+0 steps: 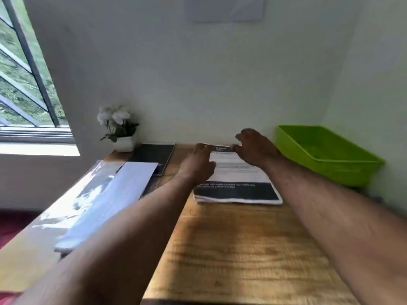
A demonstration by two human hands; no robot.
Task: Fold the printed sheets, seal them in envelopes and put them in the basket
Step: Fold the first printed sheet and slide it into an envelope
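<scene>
**Hands at the far end of the sheets**

The stack of printed sheets [236, 183] is laid flat on the wooden table [242, 249], left of the green basket [326, 155]. Its far edge is touched by the left hand [198, 161] and right hand [253, 148], fingers loosely spread, nothing gripped.

Wooden desk [242, 249] is set into a corner of pale walls [198, 73]. Window [24, 80] with dark slanted bars is seen at left, greenery outside, daylight cast on the sill. A pale panel [224, 8] is fixed high on the back wall. Dark red floor [11, 225] is visible lower left.
</scene>
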